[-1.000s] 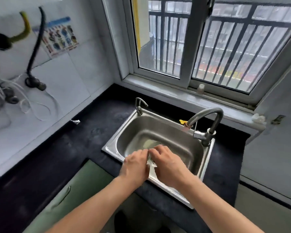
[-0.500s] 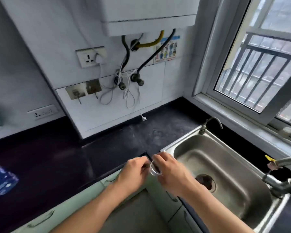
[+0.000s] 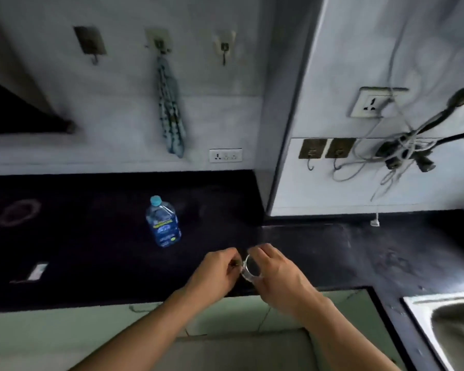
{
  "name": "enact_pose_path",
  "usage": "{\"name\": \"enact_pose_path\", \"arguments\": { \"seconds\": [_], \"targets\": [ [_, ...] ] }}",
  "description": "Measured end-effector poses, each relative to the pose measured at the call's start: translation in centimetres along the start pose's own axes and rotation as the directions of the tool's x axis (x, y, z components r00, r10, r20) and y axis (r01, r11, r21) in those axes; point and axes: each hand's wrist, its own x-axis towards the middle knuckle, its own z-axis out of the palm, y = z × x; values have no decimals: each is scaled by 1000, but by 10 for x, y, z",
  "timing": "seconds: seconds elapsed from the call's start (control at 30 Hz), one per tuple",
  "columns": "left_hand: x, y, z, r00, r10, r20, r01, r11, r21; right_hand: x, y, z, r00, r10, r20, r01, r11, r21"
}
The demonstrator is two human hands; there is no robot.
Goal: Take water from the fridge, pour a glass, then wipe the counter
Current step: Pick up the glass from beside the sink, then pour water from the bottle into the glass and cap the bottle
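The right hand (image 3: pixel 276 274) curls round the glass (image 3: pixel 250 269), ready for pouring; next, open the bottle (image 3: pixel 163 223) up-left of it.

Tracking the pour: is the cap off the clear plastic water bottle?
No, the light-blue cap sits atop the upright clear plastic water bottle.
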Motion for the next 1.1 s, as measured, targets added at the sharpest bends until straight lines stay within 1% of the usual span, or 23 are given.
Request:
{"name": "enact_pose_path", "arguments": {
  "seconds": [0.13,0.3,0.43,0.6,0.73,0.83,0.9,1.0,1.1],
  "targets": [
    [-11,-52,-33,987,-130,-97,128,991,-32,54,-32,29,985,-151,84,149,988,31],
    [-18,-105,-56,943,-295,-157,290,956,-54,114,-54,75,935,-303,184,297,953,62],
    [-15,-143,-69,890,-411,-199,410,911,-51,157,-67,105,881,-377,287,373,925,69],
    [-6,-188,-75,839,-500,-215,501,864,-55,202,-75,148,805,-449,388,456,886,80],
    [-5,-219,-70,784,-589,-196,586,807,-75,220,-80,182,774,-419,475,434,897,84],
    [-3,-239,-66,765,-619,-177,613,784,-95,227,-85,202,773,-382,506,402,913,73],
    [-3,-253,-66,765,-625,-152,622,779,-77,230,-90,216,781,-344,522,379,925,42],
    [-2,-272,-65,785,-608,-123,609,793,-34,230,-98,233,795,-268,544,325,945,-10],
    [0,-289,-66,819,-567,-93,571,821,18,229,-104,246,814,-201,544,270,961,-50]
  ]
}}
